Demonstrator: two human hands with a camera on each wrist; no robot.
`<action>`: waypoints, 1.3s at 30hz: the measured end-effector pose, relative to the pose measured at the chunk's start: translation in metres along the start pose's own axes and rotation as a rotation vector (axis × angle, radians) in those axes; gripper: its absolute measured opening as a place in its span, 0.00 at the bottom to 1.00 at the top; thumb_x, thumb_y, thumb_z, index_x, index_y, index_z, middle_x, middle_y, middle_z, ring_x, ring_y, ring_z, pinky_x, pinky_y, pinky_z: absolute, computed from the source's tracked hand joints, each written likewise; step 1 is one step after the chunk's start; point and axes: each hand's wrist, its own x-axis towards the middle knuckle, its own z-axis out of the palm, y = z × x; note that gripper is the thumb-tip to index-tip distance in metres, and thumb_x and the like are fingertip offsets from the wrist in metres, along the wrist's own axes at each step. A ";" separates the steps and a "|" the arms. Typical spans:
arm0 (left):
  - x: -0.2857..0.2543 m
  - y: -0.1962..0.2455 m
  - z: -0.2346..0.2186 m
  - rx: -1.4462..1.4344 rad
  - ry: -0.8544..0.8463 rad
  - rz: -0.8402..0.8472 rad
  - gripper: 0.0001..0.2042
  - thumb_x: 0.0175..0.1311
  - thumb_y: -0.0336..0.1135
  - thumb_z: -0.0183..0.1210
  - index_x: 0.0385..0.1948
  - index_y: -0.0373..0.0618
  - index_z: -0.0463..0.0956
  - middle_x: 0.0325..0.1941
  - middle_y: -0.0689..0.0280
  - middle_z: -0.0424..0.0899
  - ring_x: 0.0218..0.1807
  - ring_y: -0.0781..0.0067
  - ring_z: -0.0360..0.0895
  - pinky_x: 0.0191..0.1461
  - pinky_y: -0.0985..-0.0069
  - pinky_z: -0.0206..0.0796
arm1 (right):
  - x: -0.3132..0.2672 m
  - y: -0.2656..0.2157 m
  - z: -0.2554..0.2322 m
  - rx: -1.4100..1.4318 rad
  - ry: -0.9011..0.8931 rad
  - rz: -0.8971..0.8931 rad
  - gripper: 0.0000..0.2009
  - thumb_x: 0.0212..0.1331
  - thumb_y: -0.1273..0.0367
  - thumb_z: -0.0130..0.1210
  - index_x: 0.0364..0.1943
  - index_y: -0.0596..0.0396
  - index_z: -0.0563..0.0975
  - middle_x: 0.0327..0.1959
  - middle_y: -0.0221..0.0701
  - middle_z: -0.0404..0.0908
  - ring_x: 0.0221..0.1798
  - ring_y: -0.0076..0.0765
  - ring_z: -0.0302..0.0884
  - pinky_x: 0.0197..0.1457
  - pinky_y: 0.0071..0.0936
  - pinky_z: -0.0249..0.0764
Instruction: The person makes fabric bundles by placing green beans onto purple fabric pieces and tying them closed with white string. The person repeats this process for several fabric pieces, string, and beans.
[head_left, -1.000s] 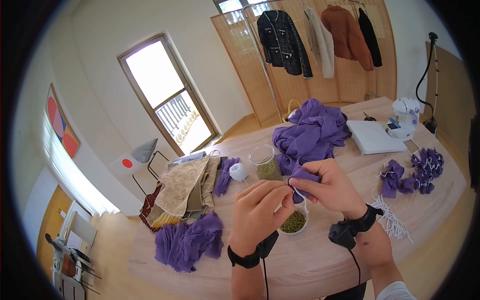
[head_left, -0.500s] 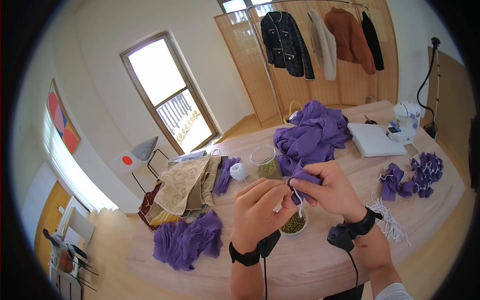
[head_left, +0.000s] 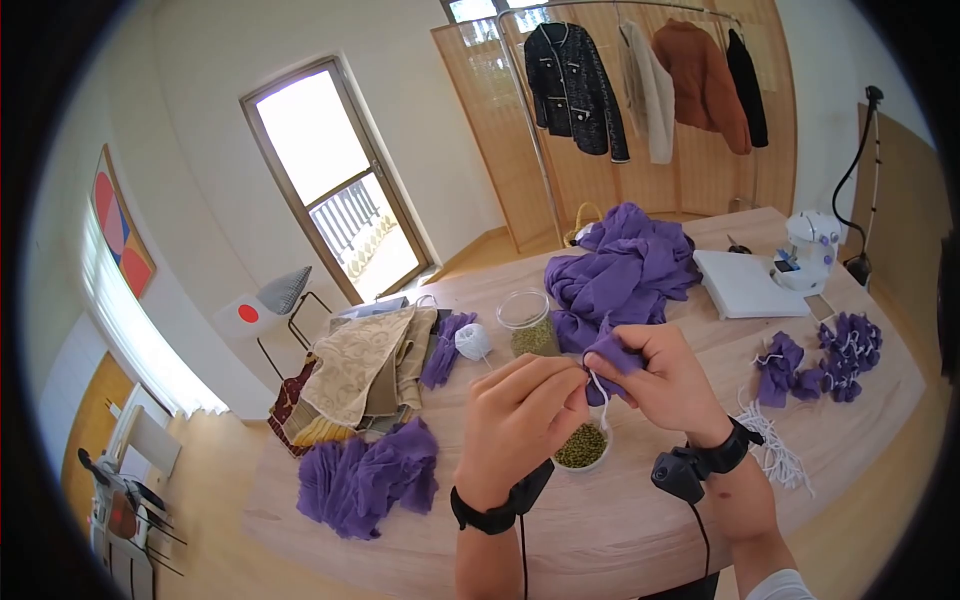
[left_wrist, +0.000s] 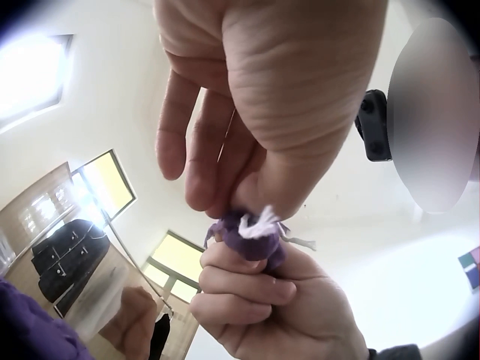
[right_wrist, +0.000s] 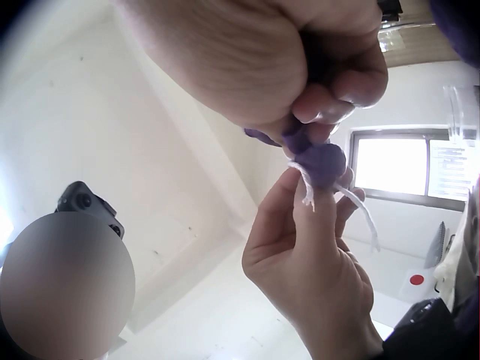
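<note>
Between the hands is a small purple cloth (head_left: 612, 352) bunched into a rounded lump (right_wrist: 321, 163), with white string (head_left: 600, 391) around it and loose ends hanging down. The right hand (head_left: 665, 385) grips the cloth, fingers curled, thumb on top. From the other side, the left hand (head_left: 522, 422) pinches the lump with thumb and fingertips; its other fingers are loosely bent in the left wrist view. Frayed string (left_wrist: 261, 223) sticks out beside the cloth there. Below the hands stands a bowl of green beans (head_left: 582, 446), partly hidden by the left hand.
A jar (head_left: 528, 325) and a white string ball (head_left: 472, 342) stand behind the hands. Purple cloth (head_left: 620, 260) is heaped farther back. Folded fabrics (head_left: 360, 370) and gathered cloth (head_left: 370, 480) lie left; cut strings (head_left: 775, 450), tied purple pieces (head_left: 850, 355) and a sewing machine (head_left: 810, 250) are right.
The head view has shifted slightly. Both hands keep hold of the purple cloth with only small finger movements, and the hanging string end has swung a little.
</note>
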 end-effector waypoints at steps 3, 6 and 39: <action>-0.002 0.000 -0.001 0.019 -0.020 0.013 0.10 0.44 0.20 0.66 0.31 0.41 0.80 0.33 0.66 0.84 0.30 0.66 0.82 0.32 0.74 0.75 | -0.001 -0.001 -0.002 -0.011 -0.011 -0.007 0.10 0.64 0.69 0.62 0.31 0.64 0.80 0.16 0.24 0.72 0.20 0.14 0.63 0.23 0.21 0.59; -0.001 0.002 -0.001 0.029 -0.041 0.005 0.10 0.45 0.22 0.66 0.31 0.41 0.80 0.33 0.66 0.84 0.30 0.66 0.82 0.32 0.74 0.75 | -0.002 -0.002 -0.003 -0.031 -0.014 -0.031 0.09 0.64 0.70 0.61 0.33 0.65 0.81 0.17 0.26 0.74 0.22 0.14 0.64 0.25 0.21 0.62; 0.003 0.008 0.012 -0.310 0.184 -0.275 0.08 0.47 0.18 0.62 0.31 0.36 0.81 0.33 0.62 0.86 0.31 0.72 0.82 0.35 0.77 0.76 | -0.003 0.004 -0.007 0.130 0.043 -0.121 0.05 0.63 0.73 0.62 0.31 0.61 0.80 0.18 0.23 0.74 0.19 0.13 0.64 0.22 0.18 0.58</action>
